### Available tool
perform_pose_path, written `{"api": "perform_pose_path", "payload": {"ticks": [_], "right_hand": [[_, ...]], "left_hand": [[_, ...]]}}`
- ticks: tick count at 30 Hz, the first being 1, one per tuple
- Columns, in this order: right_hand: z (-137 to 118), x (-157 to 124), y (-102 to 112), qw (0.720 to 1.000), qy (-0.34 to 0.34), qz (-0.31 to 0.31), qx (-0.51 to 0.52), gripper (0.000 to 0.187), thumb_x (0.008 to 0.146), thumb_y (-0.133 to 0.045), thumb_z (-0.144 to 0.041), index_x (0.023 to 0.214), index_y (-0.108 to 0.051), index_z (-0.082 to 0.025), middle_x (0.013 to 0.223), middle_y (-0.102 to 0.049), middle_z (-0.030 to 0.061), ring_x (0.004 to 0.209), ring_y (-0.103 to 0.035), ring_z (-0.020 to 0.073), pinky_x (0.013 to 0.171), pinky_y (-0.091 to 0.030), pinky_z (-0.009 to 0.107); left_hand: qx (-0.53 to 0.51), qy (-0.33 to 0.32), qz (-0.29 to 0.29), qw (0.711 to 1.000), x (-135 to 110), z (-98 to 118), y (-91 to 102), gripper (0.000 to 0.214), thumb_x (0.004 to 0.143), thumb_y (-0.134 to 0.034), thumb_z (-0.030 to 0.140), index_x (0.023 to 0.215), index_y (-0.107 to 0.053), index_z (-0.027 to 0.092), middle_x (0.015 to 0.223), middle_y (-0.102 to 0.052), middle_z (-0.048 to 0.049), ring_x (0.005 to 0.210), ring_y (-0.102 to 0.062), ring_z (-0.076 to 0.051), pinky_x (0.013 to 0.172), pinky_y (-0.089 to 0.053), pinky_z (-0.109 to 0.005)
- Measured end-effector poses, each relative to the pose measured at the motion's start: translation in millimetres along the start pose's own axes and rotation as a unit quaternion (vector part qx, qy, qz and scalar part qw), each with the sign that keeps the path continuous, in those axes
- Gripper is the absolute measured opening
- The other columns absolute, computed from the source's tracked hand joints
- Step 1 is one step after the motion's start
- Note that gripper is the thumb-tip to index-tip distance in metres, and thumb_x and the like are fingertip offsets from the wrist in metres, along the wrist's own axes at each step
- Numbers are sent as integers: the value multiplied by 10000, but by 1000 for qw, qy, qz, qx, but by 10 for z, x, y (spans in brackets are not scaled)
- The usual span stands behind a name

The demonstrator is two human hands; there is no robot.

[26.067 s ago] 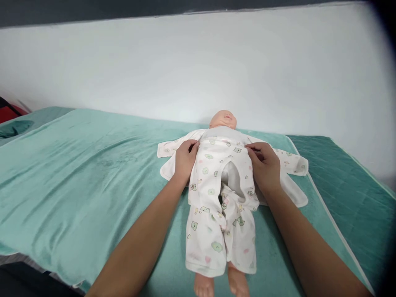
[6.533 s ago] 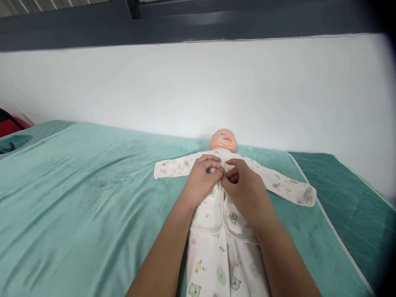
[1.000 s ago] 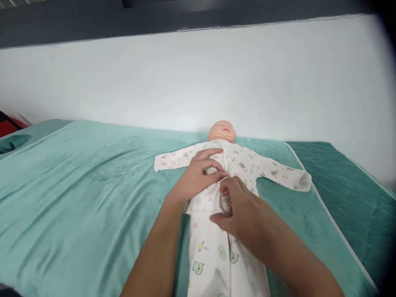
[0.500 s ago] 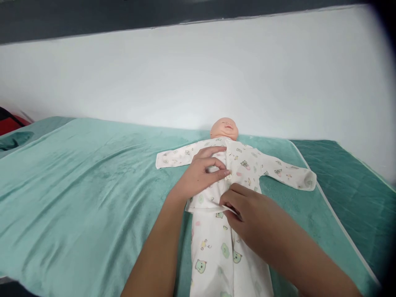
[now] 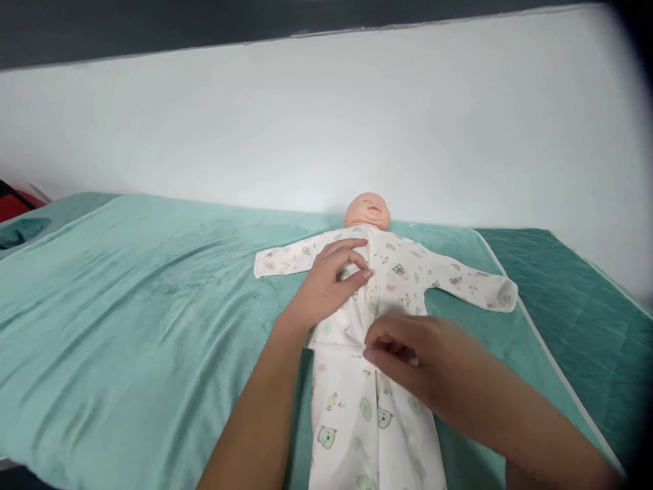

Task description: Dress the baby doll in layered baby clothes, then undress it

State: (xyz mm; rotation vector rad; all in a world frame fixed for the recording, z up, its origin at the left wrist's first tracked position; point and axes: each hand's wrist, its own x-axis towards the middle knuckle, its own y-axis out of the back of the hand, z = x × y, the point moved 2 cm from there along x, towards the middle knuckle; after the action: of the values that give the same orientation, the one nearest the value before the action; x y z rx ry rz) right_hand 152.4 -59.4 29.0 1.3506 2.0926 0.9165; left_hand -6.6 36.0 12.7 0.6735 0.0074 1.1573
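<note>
A baby doll lies on its back, dressed in a white printed shirt and white printed trousers. Its sleeves stretch out to both sides. My left hand lies on the chest of the shirt with its fingers apart, the tips near the buttoned front opening. At the bottom hem my right hand pinches the shirt's edge between thumb and fingers. The hand hides part of that hem and the top of the trousers.
A light green blanket covers the bed beneath the doll. Darker green quilted bedding shows at the right. Behind stands a white wall. Something red is at the far left edge.
My right hand has shifted slightly at the hem, and its thumb and fingertips sit a little lower. The left hand stays on the chest. The view has moved slightly.
</note>
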Motion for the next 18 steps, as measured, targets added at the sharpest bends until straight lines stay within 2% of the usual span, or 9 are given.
{"api": "perform_pose_path", "payload": {"ticks": [2,3,4,6,8,10,13,15,18], "right_hand": [[71,26,72,994,12,12,109,195,941,-551,-293,771,-624,-232,707,-639,-23,626,-576,129,555,-408,257],[114,55,100,984,20,56,171,188,947,-548,-306,795,-631,-231,727,-654,-16,651,-600,135,587,-449,260],[162,90,118,964,29,127,230,174,950,-546,-315,826,-633,-230,762,-671,-7,692,-627,145,641,-492,274],[272,159,114,898,41,314,305,138,952,-542,-323,901,-628,-228,897,-701,19,848,-671,174,804,-539,333],[368,228,37,850,37,432,299,150,948,-538,-332,1002,-634,-229,1111,-695,51,1081,-646,207,983,-498,401],[440,309,-78,866,10,425,263,258,939,-543,-369,1145,-633,-242,1330,-619,68,1277,-545,232,1112,-406,455],[521,370,-223,910,-34,348,223,457,920,-560,-463,1342,-558,-289,1558,-409,44,1452,-343,245,1197,-296,472],[557,350,-283,922,-46,317,219,569,924,-537,-526,1446,-465,-310,1633,-261,16,1513,-200,235,1231,-223,460],[608,246,-366,923,-69,288,247,699,935,-472,-606,1548,-291,-322,1671,-110,-11,1539,-77,214,1255,-129,445]], "left_hand": [[11,-11,13,1000,18,-19,-14,101,935,-572,332,960,-635,258,1430,-543,-16,1360,-450,-213,1144,-362,-428],[15,-18,20,1000,24,-29,-22,112,935,-571,330,992,-636,259,1424,-548,-23,1360,-448,-210,1153,-352,-426],[19,-24,27,999,23,-40,-29,131,937,-568,327,1027,-637,260,1422,-551,-28,1362,-446,-207,1162,-341,-425],[23,-33,37,998,-22,-60,-45,194,941,-560,316,1112,-637,268,1446,-534,-32,1381,-426,-204,1182,-316,-427],[25,-40,30,998,-155,-68,-67,267,946,-546,292,1198,-635,283,1503,-481,-26,1432,-364,-205,1208,-274,-436],[18,-36,14,999,-388,-62,-96,300,950,-530,263,1223,-648,300,1556,-416,-5,1492,-259,-210,1235,-219,-453],[-11,2,9,1000,-857,-32,-132,245,953,-512,253,1072,-722,294,1562,-404,19,1526,-164,-228,1248,-177,-484],[-39,25,28,999,-1163,-12,-142,220,950,-518,264,984,-734,281,1498,-485,-5,1504,-228,-240,1234,-224,-487],[-108,62,89,988,-1469,-46,-136,175,933,-547,291,918,-720,265,1328,-610,-50,1344,-470,-250,1146,-377,-458]]}}
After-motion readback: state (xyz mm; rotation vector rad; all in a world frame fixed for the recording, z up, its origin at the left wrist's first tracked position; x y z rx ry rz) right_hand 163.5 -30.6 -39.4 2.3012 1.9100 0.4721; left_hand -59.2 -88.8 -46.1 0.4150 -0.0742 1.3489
